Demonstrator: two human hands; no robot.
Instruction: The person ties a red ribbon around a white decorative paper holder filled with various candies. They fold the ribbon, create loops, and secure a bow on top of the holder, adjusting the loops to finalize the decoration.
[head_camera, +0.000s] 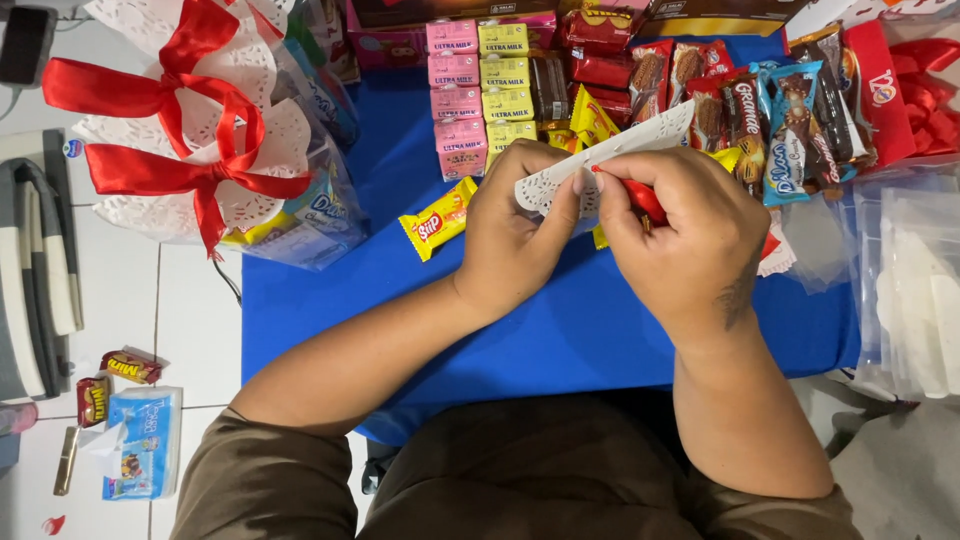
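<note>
Over the blue table's (560, 340) middle, the left hand (515, 235) pinches a folded white doily (610, 150) while the right hand (685, 230) clasps the doily and a red ribbon (645, 200).

Home gift-packing spot: low blue table (330, 310) on white tiled floor (180, 320), snack packs (790, 120) and small milk cartons (480, 85) along its far edge, ribboned bags (200, 150) at its left corner.
</note>
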